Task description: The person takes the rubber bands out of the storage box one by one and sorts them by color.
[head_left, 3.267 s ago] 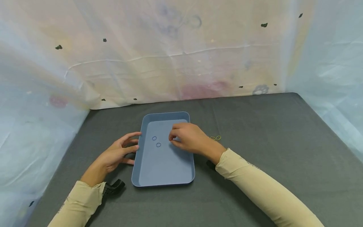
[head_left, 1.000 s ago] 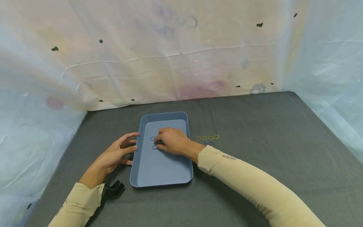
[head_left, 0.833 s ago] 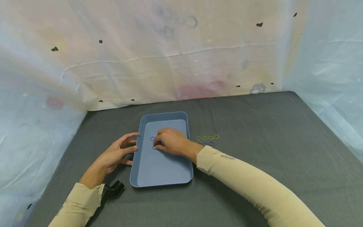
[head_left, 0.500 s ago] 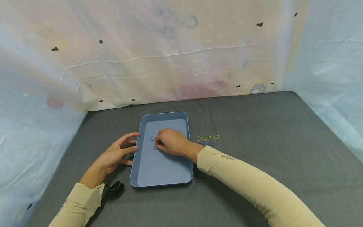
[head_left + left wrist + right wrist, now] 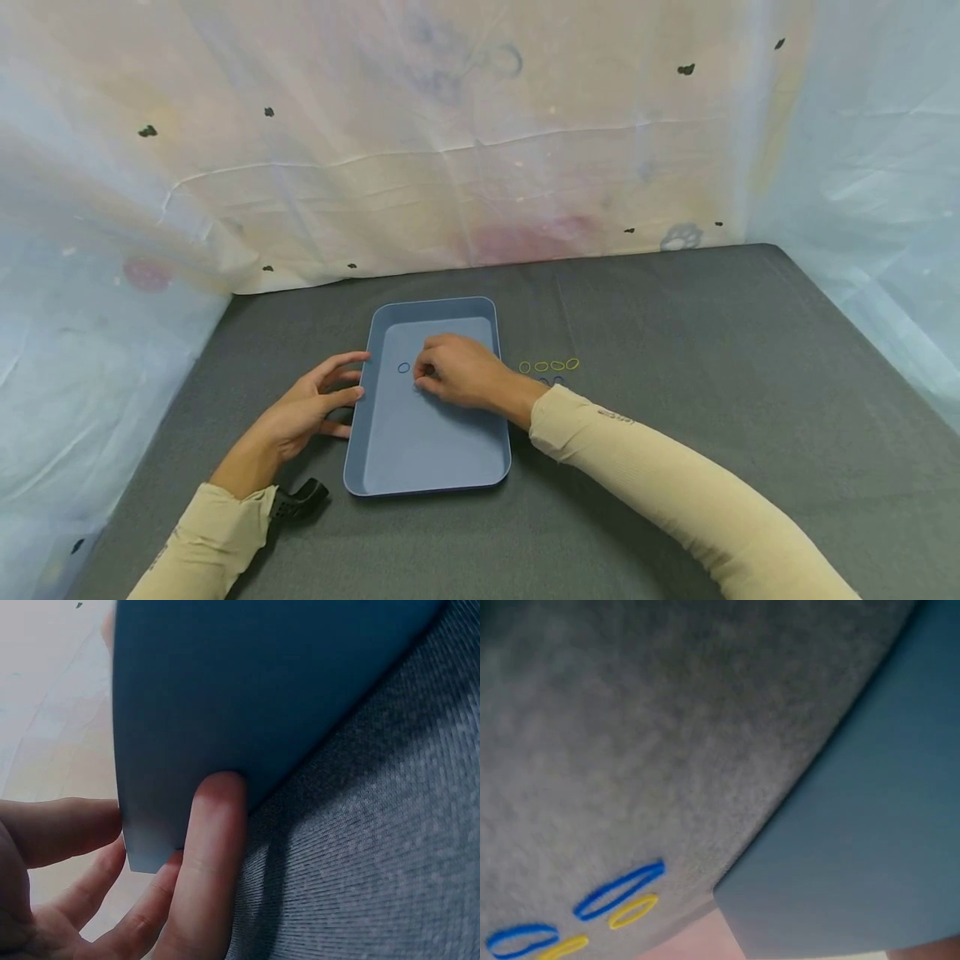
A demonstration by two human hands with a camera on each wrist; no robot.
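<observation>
Small blue band [image 5: 404,367] lies loose on the tray [image 5: 431,450] floor; a second one, I judge, sits pinched under my right hand [image 5: 455,372] fingertips, though they hide it. My left hand [image 5: 307,407] rests open-fingered against the tray's wall. A thin band could slip free.

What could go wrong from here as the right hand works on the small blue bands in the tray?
The right hand hides its fingertips, so whether it holds a band is unclear; a thin band could slip. The remaining blue band lies close by and might get nudged. The left hand only rests fingers against the tray, which could slide.
</observation>
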